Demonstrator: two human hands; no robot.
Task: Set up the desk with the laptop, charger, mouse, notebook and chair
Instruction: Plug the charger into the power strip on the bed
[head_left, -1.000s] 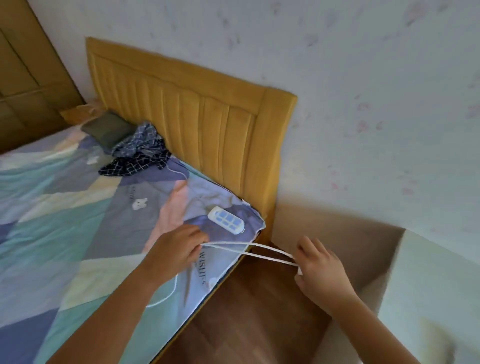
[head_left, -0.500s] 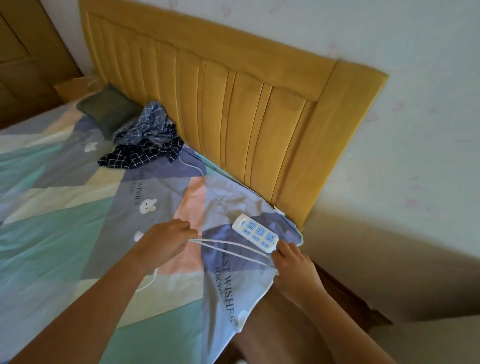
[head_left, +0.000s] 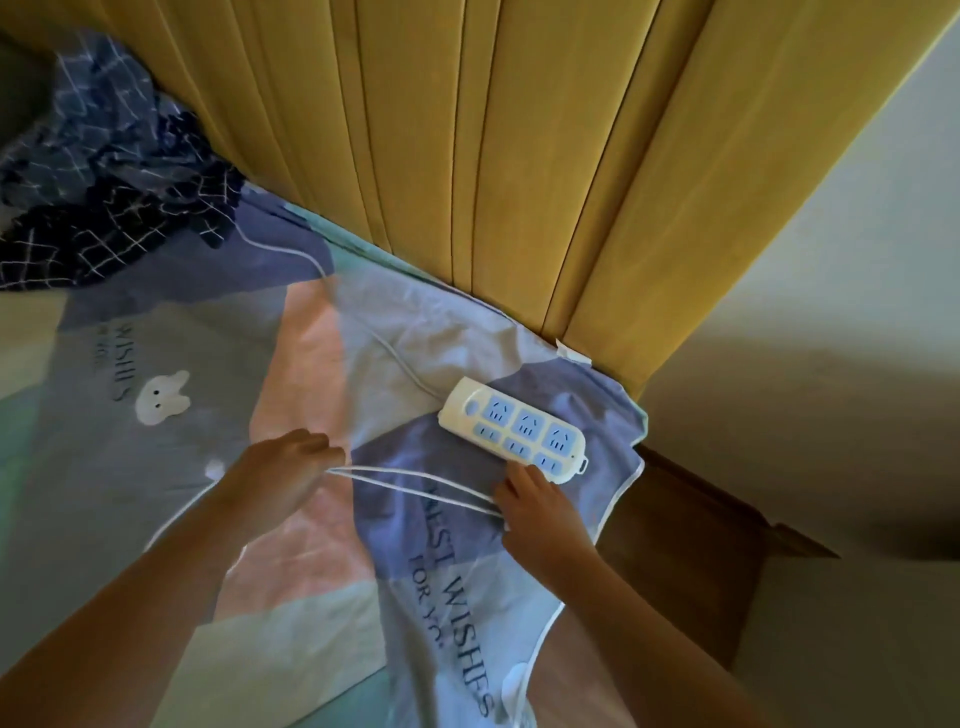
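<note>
A white charger cable (head_left: 415, 480) runs in two strands between my hands above the bed. My left hand (head_left: 280, 473) is closed on one end of the strands. My right hand (head_left: 535, 512) is closed on the other end, its fingertips touching the near edge of a white power strip (head_left: 511, 428) with blue sockets. The strip lies flat on the patterned bedsheet (head_left: 322, 364) near the bed's corner, and its own white cord (head_left: 363, 322) trails away to the upper left.
A yellow padded headboard (head_left: 545, 156) stands just behind the strip. A crumpled blue checked cloth (head_left: 104, 182) lies at the upper left. Right of the bed corner are brown wood flooring (head_left: 691, 545) and a pale wall (head_left: 831, 312).
My view has moved in close over the bed corner. My right hand has travelled from beside the bed onto the sheet, up against the power strip, shortening the stretched cable. The left hand kept its hold.
</note>
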